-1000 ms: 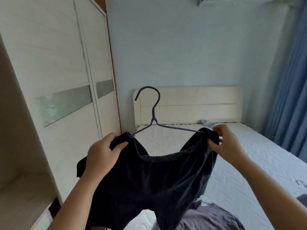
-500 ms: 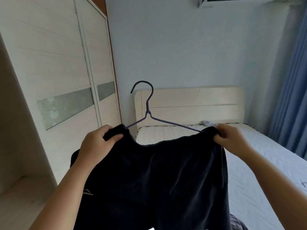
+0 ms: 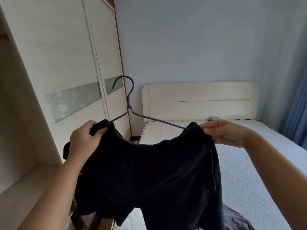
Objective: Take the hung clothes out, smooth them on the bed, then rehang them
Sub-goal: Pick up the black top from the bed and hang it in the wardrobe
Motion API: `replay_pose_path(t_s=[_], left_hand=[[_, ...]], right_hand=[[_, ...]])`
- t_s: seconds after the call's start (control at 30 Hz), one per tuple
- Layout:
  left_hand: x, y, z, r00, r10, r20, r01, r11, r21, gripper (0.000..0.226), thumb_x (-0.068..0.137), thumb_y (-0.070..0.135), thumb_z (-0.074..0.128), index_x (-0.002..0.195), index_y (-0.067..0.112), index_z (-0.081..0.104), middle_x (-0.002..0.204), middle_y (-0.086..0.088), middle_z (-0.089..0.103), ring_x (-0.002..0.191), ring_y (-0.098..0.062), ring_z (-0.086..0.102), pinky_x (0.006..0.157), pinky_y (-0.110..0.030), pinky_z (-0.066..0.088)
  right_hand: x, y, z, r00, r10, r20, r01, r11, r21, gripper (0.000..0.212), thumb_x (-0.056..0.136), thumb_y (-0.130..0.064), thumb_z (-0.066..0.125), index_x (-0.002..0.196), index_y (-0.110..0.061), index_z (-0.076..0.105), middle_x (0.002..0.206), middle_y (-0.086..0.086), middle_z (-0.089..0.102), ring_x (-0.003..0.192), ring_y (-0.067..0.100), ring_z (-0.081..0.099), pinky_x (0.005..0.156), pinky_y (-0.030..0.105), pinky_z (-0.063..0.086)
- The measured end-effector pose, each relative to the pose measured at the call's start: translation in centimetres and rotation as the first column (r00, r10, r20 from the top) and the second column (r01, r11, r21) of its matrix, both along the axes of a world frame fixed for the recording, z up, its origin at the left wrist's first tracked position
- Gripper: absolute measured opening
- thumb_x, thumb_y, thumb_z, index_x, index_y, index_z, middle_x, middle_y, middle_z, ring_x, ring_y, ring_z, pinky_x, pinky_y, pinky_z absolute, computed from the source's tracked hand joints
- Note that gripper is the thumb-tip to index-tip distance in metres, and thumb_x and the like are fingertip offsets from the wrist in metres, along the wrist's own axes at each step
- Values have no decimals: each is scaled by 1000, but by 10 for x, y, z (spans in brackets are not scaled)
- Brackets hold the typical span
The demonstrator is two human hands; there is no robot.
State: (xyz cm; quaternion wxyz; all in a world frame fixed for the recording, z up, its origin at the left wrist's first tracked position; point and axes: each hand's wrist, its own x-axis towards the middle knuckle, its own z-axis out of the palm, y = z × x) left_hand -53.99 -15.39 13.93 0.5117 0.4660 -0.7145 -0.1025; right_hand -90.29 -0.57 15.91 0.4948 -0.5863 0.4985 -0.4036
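A black garment (image 3: 149,176) hangs on a purple wire hanger (image 3: 129,107), held up in front of me between the wardrobe and the bed. My left hand (image 3: 84,140) grips the garment's left top corner over the hanger's end. My right hand (image 3: 224,131) pinches the right top corner where the hanger arm enters the cloth. The hanger's hook points up and left, free in the air. The garment's lower part drapes down out of view.
An open wardrobe compartment with a shelf (image 3: 25,188) is at the left beside sliding doors (image 3: 73,77). The bed (image 3: 249,163) with a white mattress and cream headboard lies to the right. A grey garment (image 3: 235,219) lies on the bed's near edge. Blue curtains (image 3: 299,97) hang at far right.
Both hands have shifted the garment and hanger slightly left toward the wardrobe and a little higher, and the waistband now sags in a curve between them. The grips stay the same.
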Motion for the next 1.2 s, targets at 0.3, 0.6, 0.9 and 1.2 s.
replay_pose_path(t_s=[0.3, 0.6, 0.9, 1.2], left_hand=[[29, 28, -12, 980, 199, -23, -199, 980, -13, 19, 81, 28, 66, 86, 9, 63, 72, -8, 65, 70, -25, 59, 59, -27, 42], [122, 92, -36, 907, 399, 137, -399, 916, -34, 21, 77, 30, 70, 85, 11, 68, 67, -5, 68, 65, -25, 62, 61, -36, 50], [277, 178, -74, 794, 579, 184, -604, 784, 144, 23, 77, 33, 70, 90, 14, 70, 74, 1, 69, 71, -18, 63, 61, -26, 46], [435, 248, -115, 765, 624, 159, -640, 710, 293, 22, 79, 36, 67, 86, 14, 69, 67, 1, 66, 68, -20, 62, 55, -26, 42]], right_hand=[[61, -32, -21, 664, -421, -618, 119, 875, -469, 42, 88, -23, 58, 128, -18, 47, 112, -7, 48, 104, 9, 46, 92, 22, 34], [159, -73, -61, 708, -223, -670, -105, 905, -412, 8, 91, -23, 52, 90, -19, 45, 82, 0, 53, 77, 20, 49, 58, 9, 32], [328, -79, -91, 785, 19, -619, -273, 908, -319, 14, 88, -21, 57, 88, -7, 56, 83, 12, 64, 81, 28, 58, 74, 39, 47], [517, -65, -136, 832, 86, -548, -282, 917, -284, 19, 84, -17, 63, 77, -26, 48, 70, -11, 54, 69, 9, 51, 59, 11, 37]])
